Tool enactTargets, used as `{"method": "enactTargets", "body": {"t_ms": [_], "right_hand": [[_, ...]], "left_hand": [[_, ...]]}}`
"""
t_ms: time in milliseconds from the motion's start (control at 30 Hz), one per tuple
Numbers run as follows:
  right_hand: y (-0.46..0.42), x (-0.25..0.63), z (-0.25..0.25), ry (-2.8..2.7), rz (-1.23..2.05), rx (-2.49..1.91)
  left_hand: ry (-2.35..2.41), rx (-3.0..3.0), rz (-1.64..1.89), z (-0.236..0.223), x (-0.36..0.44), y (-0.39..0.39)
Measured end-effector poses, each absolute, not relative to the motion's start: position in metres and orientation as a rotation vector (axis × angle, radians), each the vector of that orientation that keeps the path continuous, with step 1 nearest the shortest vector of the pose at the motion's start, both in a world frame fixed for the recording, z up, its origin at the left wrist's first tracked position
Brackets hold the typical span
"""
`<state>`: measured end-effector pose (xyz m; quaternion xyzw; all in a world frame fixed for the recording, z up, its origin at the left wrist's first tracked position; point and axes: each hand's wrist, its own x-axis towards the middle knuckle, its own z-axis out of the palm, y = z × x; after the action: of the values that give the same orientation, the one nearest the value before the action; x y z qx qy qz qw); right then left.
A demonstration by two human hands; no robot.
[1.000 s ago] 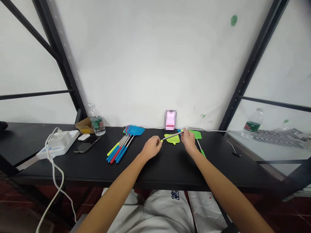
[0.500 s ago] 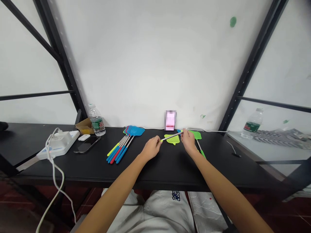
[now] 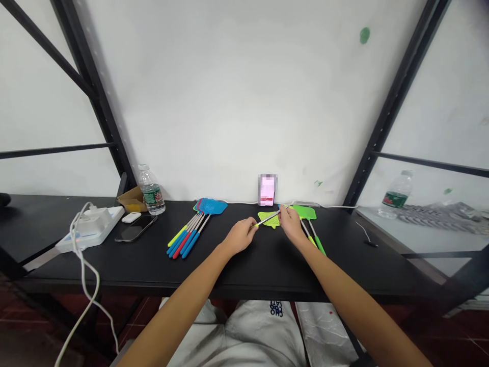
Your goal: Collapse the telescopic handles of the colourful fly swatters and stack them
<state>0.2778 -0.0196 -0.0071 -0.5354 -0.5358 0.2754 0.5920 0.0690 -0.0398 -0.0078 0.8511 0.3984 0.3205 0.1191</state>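
A thin metal rod with a yellow-green end is stretched between my two hands, above the table. My left hand is closed on its yellow-green end. The fingers of my right hand pinch its other end, higher and farther off. Behind the rod lies a yellow-green perforated fly swatter head, with a short stub pointing toward me. Just right of my right hand, fly swatters with a green head and green and yellow-green handles lie on the table, partly hidden by that hand.
Several fly swatters with blue, red and yellow handles lie fanned at left. A phone leans on the wall. Farther left are a water bottle, a small box, a dark phone and a power strip with white cables.
My right hand has shifted left and slightly toward me, so less rod shows between my hands. A yellow-green handle beside the green one is now uncovered.
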Motion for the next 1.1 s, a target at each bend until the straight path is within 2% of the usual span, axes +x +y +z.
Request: {"method": "enactTargets", "body": {"t_ms": [300,367,533,667,800,967,1100], "right_hand": [[-0.021,0.272,-0.009,-1.378,0.845,-1.212],[-0.019,0.275,-0.011,-1.387,0.719,-1.295],[-0.014,0.284,-0.013,-1.551,0.156,-1.779],[-0.012,0.275,-0.017,-1.587,0.008,-2.060],[-0.006,0.264,-0.023,-1.604,-0.093,-2.108],[0.004,0.273,-0.025,-1.563,0.099,-2.112],[0.009,0.286,-0.026,-1.538,0.220,-1.923]], "left_hand": [[1.288,2.530,0.899,-0.006,0.070,-0.041],[1.359,2.535,0.906,-0.006,0.070,-0.040],[1.489,2.512,0.912,-0.007,0.068,-0.039],[1.513,2.479,0.910,-0.005,0.069,-0.041],[1.525,2.474,0.905,-0.001,0.069,-0.043],[1.549,2.493,0.923,-0.004,0.068,-0.040],[1.582,2.487,0.921,-0.008,0.067,-0.037]]}}
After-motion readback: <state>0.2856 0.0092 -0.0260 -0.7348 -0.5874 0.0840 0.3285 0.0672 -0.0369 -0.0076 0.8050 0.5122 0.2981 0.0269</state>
